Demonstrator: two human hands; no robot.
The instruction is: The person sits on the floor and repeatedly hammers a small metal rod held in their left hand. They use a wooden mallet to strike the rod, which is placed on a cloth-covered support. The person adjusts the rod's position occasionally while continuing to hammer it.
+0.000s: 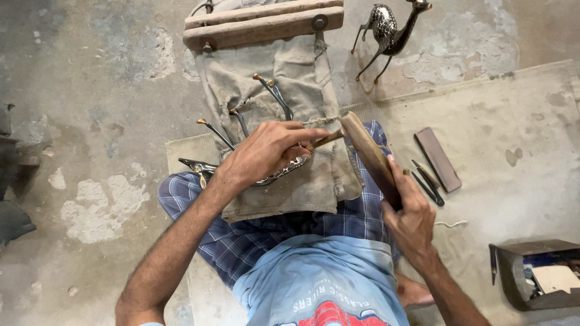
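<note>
The left hand (266,151) is closed around a thin chisel-like tool (323,140), pinning a metal animal figure (241,160) on its side against the khaki cloth (296,78) spread over the lap; the figure's 4 thin legs stick up toward the wooden clamp (263,24), so the flank faces the tool. The right hand (408,211) grips a flat wooden mallet (368,154) by its lower end, its upper end touching the tool's butt, apparently placed for striking. The cloth probably cushions the work, though the tool tip is hidden under the fingers. On the mat (513,121) near the right knee lie a dark flat stone (438,159) and 2 spare gravers (427,179). A finished figure (389,30) stands on the concrete floor (78,90) beyond.
</note>
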